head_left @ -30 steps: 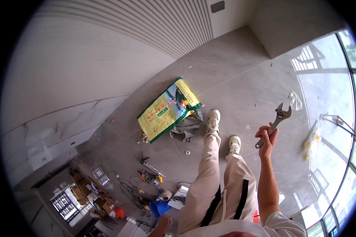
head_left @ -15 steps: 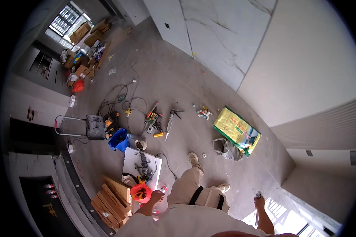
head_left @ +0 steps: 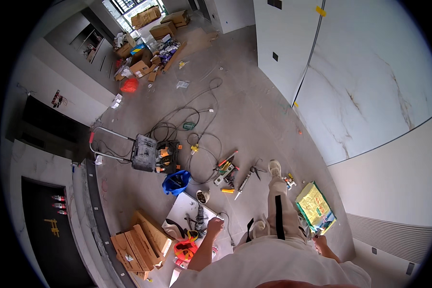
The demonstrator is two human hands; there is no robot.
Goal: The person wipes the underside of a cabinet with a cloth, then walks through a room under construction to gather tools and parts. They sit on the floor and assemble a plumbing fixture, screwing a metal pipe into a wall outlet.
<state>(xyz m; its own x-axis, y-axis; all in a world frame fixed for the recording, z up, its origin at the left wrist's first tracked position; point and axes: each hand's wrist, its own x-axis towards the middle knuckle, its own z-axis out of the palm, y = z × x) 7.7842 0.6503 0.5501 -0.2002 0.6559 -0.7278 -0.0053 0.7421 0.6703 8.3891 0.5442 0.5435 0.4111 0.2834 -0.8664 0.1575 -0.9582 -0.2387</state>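
Note:
My left hand [head_left: 216,226] is closed, above the edge of a white board [head_left: 181,207]; whatever its fingers hold, if anything, is too small to make out. On the board nearby lies a dark power tool [head_left: 199,218]. My right hand [head_left: 320,241] is low on the right beside my leg, its fingers wrapped round a greyish metal tool [head_left: 317,233] whose kind I cannot tell. Just beyond it lies a yellow-green printed sack [head_left: 316,207]. Ahead on the floor are a caulking gun [head_left: 246,182] and a group of hand tools [head_left: 226,172].
A blue bucket bag [head_left: 176,182], an opened tool case [head_left: 145,152] and looped cables [head_left: 170,124] lie ahead on the left. Cardboard pieces [head_left: 135,247] and a red-orange bag [head_left: 185,250] are near my left arm. Small fittings [head_left: 289,181] sit by my front foot. Marble-look panels [head_left: 369,91] line the right wall.
I have stepped forward and my view has turned to the right. My left hand has moved forward, away from the red-orange bag. My right hand is now close to the yellow-green sack.

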